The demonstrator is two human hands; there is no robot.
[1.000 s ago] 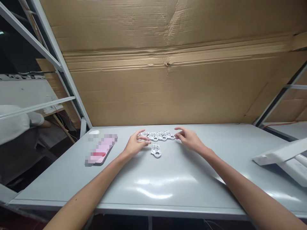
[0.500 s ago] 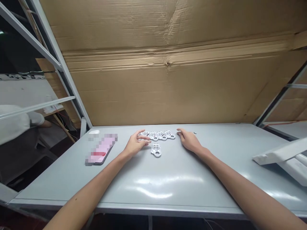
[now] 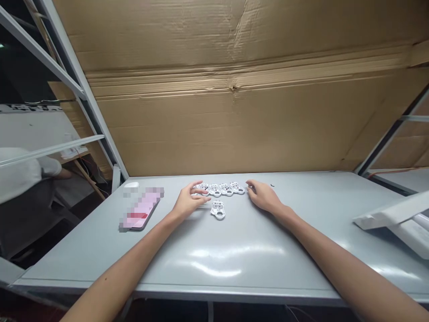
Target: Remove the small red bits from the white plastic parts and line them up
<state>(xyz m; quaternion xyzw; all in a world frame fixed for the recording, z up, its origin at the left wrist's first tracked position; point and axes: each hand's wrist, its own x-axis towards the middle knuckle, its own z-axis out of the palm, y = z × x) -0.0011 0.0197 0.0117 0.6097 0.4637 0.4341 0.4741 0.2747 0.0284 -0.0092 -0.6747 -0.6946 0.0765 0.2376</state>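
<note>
White plastic pieces (image 3: 226,189) are lying in a row on the gray surface (image 3: 284,264). My left hand (image 3: 189,201) is touching one end, my right hand (image 3: 263,197) is resting beside the other, fingers apart.

This is a makeshift workshop or assembly area. A grey metal-topped bench (image 3: 167,264) carries small white plastic parts (image 3: 218,210), and a large flattened cardboard sheet (image 3: 234,125) is fixed behind it in a pale metal frame (image 3: 77,85). Loose wires (image 3: 89,163) and a seated co-worker (image 3: 20,176) show beyond.
</note>
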